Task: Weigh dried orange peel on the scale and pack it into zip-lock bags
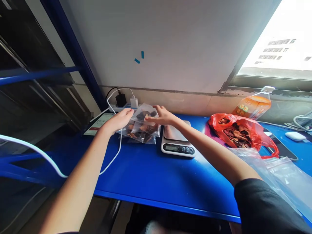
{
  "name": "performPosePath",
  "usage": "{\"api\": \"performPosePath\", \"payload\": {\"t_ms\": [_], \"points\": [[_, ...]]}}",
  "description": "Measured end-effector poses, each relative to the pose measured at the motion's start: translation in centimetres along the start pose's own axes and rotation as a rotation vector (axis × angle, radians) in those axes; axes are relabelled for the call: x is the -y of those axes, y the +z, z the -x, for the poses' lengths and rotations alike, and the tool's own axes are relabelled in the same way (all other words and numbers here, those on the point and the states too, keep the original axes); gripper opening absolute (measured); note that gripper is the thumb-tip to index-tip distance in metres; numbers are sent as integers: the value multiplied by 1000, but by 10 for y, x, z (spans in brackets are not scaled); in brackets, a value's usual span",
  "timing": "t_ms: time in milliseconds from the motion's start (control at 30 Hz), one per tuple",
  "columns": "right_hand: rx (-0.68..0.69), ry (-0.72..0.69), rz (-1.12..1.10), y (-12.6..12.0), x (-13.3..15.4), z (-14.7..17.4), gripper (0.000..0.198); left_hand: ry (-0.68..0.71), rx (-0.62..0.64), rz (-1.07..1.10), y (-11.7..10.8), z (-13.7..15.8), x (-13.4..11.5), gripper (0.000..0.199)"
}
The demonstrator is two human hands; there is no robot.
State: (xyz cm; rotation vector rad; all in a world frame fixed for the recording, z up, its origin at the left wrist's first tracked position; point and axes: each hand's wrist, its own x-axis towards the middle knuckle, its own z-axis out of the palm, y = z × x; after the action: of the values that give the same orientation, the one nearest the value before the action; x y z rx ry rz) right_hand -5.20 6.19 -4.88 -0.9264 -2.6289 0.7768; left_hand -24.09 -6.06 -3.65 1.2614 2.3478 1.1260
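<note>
Plastic bags lie between left hand and right hand, whether gripped I cannot tell; scale near the right.

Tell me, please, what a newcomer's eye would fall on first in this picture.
Probably the bright red bag of dried brown pieces, lying open on the right of the blue table, with an orange drink bottle behind it. Next, the left hand and right hand are at the filled clear bags, left of the white scale.
</note>
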Motion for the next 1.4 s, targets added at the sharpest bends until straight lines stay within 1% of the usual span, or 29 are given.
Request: {"api": "performPosePath", "payload": {"t_ms": [67, 100, 133, 167, 200, 233, 267, 300, 367, 467, 533, 667, 767, 900, 1000, 1167, 1267, 1400], "points": [[-181, -63, -12, -1, 0, 11, 87, 18, -93, -140, -10, 22, 8, 28], [-254, -95, -19, -2, 1, 18, 82, 27, -145, -218, -14, 38, 11, 30], [-308, -119, -25, -2, 1, 26, 78, 33, -194, -286, -16, 56, 15, 31], [-349, -143, -26, -2, 2, 35, 74, 51, -216, -342, -16, 77, 19, 30], [-380, -170, -19, -2, 2, 45, 70, 83, -192, -385, -14, 97, 22, 26], [-403, -198, -5, -1, 2, 56, 66, 136, -135, -436, -10, 116, 24, 23], [-419, -223, 14, 0, 2, 68, 63, 236, -37, -547, -5, 133, 27, 25], [-430, -247, 34, 2, 1, 80, 60, 314, 37, -607, 0, 146, 29, 26], [-451, -286, 62, 7, -1, 103, 55, 333, 107, -676, 12, 159, 32, 28], [-477, -337, 80, 14, -8, 136, 46, 278, 130, -710, 24, 155, 35, 29], [-477, -380, 100, 19, -15, 152, 40, 249, 113, -716, 27, 147, 37, 28], [-490, -438, 121, 29, -28, 172, 31, 200, 87, -739, 26, 140, 35, 27], [-477, -454, 103, 37, -33, 176, 25, 189, 85, -764, 26, 140, 32, 27], [-426, -475, 106, 47, -32, 175, 22, 157, 106, -755, 28, 141, 30, 27], [-397, -513, 128, 53, -30, 177, 21, 148, 101, -766, 27, 140, 30, 32], [-369, -588, 170, 58, -30, 181, 22, 133, 187, -786, 20, 129, 29, 44], [-365, -592, 189, 58, -30, 180, 21, 128, 197, -800, 18, 123, 25, 51], [-384, -570, 207, 57, -30, 179, 21, 160, 222, -848, 19, 120, 20, 57]]}}
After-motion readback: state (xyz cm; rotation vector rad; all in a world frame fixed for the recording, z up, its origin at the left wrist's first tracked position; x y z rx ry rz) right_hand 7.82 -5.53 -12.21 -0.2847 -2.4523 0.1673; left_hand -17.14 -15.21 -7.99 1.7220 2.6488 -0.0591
